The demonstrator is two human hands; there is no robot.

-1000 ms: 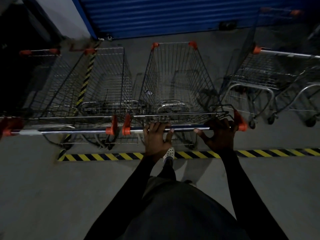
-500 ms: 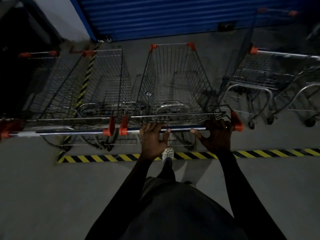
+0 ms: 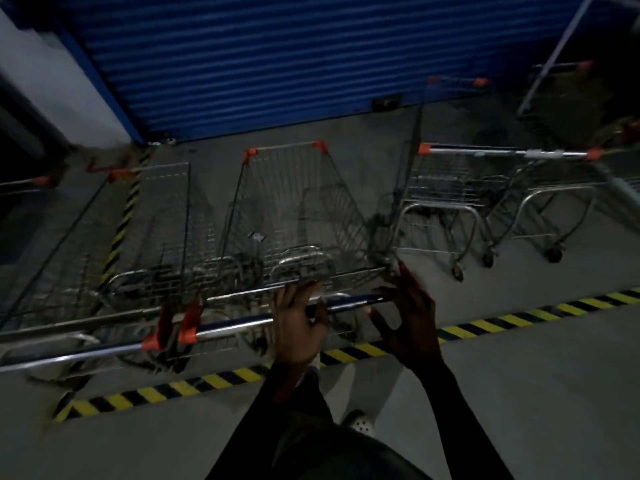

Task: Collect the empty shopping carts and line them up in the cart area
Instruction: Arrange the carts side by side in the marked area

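Past the yellow-and-black floor stripe [image 3: 221,377], the wire shopping cart [image 3: 294,216] stands parked beside another cart [image 3: 114,237]; left hand [image 3: 298,327] and right hand [image 3: 408,323] fingers spread, loosely on its chrome handle [image 3: 242,323]; two carts [image 3: 485,192] right of the stripe's near end apparently remain unaligned.

empty wire shopping carts [image 3: 294,209] with orange-capped handles, side by side behind the striped floor line [image 3: 221,377]

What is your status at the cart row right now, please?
Left hand fingers over the handle bar, right hand open. Cart empty, in line beside the left cart. Ahead: blue shutter.
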